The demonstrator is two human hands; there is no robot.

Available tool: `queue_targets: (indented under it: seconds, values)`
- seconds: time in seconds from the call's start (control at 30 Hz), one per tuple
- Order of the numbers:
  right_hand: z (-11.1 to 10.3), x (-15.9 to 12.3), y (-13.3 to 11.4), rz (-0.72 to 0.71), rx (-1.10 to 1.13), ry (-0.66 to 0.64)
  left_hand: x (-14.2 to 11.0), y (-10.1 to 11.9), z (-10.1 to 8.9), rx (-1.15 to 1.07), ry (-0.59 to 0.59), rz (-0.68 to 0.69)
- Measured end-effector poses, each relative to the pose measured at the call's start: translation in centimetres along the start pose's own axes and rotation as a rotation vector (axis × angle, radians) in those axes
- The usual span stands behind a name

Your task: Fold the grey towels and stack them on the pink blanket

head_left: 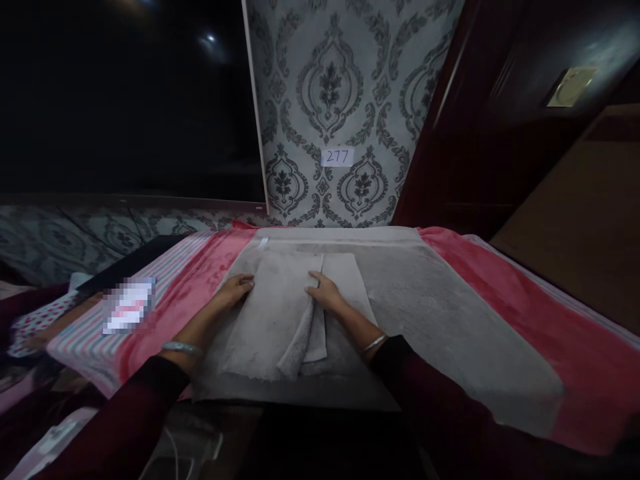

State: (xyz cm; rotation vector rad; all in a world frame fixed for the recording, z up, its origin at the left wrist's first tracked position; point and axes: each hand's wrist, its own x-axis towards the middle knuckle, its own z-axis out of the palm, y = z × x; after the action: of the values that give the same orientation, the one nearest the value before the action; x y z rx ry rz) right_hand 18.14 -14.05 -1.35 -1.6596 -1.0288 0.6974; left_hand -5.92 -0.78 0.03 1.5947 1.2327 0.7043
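Observation:
A grey plush cloth (280, 300) lies folded in front of me, its near right corner curled up to show a fluffy underside. My left hand (236, 291) is at its left edge, fingers bent together on the border. On the other side, my right hand (326, 293) grips the edge of the upper layer, with thumb and forefinger on top; its other fingers are partly hidden. Beneath the flap, a paler layer (350, 280) of cloth shows to the right. All of this rests on a larger grey plush cloth (425, 307).
A red blanket (480, 280) and a striped cloth (85, 333) lie under the grey cloth. A blurred white packet (129, 305) is at the left. Behind stand a large dark screen (125, 100), patterned wallpaper with a label (337, 157), and a dark door (500, 133).

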Motion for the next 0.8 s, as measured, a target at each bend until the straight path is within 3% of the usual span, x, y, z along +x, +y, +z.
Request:
queue_targets:
  seconds: [0.1, 0.27, 0.53, 0.67, 0.8]
  values:
    - [-0.2, 0.9, 0.2, 0.001, -0.076, 0.057, -0.6, -0.6, 0.8, 0.023, 0.044, 0.083]
    - [-2.3, 1.0, 1.4, -0.006, -0.132, 0.121, -1.7, -1.6, 1.9, 0.105, 0.078, 0.18]
    - [-2.8, -1.7, 3.1, -0.035, -0.142, 0.069, -3.8, -2.0, 3.2, -0.182, -0.019, 0.047]
    - [-3.2, -2.9, 3.8, -0.047, -0.09, -0.038, -4.8, -2.2, 3.4, -0.225, -0.013, 0.043]
    - [-4.3, -3.2, 4.6, -0.046, 0.025, -0.007, -5.5, -2.3, 3.4, -0.218, 0.002, 0.032]
